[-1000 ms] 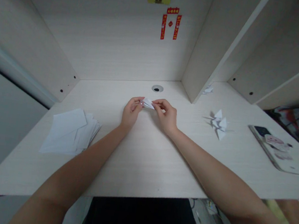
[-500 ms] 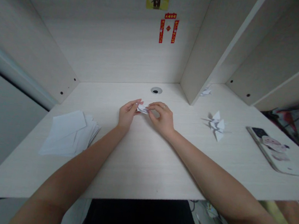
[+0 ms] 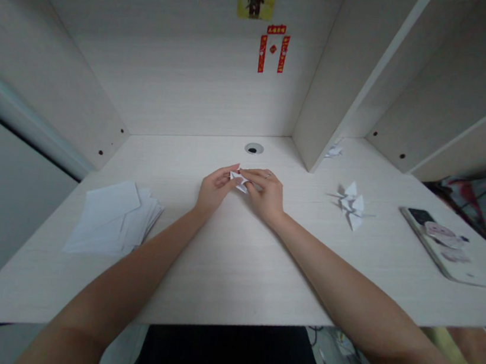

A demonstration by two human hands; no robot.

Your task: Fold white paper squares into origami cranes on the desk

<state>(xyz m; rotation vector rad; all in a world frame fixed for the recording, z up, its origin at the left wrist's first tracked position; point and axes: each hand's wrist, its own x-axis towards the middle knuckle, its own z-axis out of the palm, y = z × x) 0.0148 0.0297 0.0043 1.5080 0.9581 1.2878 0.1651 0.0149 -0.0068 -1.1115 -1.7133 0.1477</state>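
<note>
A small piece of folded white paper [image 3: 238,181] is pinched between both hands above the middle of the desk. My left hand [image 3: 215,189] grips its left side, thumb on top and fingers behind. From the right, my right hand [image 3: 267,195] closes thumb and fingers on the other side; a ring shows on one finger. The fingers partly cover the paper, so its full folded shape is hidden. Folded paper cranes [image 3: 351,204] sit close together on the desk, to the right of my right hand.
Left of my forearm lies a stack of white paper sheets [image 3: 108,218]. A phone [image 3: 445,244] rests at the right. Behind my hands is a round cable hole [image 3: 254,148]; an upright divider panel [image 3: 345,82] stands to its right. More folded paper [image 3: 333,151] lies behind that panel.
My left hand has shifted right, closer to my right hand, and its thumb now lies over the paper. The folded paper has turned and moved slightly right. My right hand has barely moved.
</note>
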